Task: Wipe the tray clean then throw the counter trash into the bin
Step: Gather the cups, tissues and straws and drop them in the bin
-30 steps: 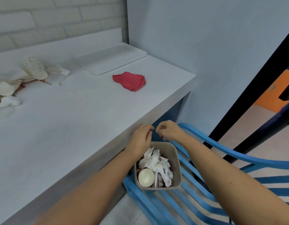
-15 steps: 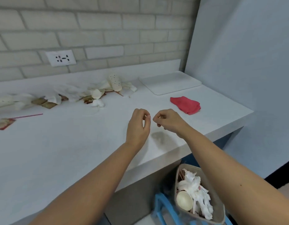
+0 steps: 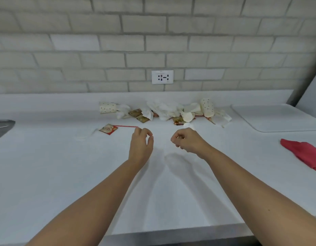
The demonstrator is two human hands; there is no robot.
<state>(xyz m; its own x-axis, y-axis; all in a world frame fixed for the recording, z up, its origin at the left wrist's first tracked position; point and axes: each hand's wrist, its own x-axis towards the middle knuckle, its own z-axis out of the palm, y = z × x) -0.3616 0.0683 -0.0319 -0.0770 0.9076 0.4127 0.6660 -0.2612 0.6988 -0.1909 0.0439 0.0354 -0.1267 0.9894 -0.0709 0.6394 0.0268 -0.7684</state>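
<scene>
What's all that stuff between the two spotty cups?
Head view: crumpled white napkins, brown packets and a white cup lie between left spotty cup and right spotty cup.

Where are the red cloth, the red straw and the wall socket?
red cloth (image 3: 302, 153), head view, middle of its folds.
red straw (image 3: 126, 126), head view, halfway along it.
wall socket (image 3: 162, 77), head view, centre of its plate.

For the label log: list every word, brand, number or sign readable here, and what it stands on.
No text is readable.
Red packet: round print, blurred.
Brown sachets: print blurred.
Wall socket: tiny marks, too small.
Dotted cups: dots only.
</scene>
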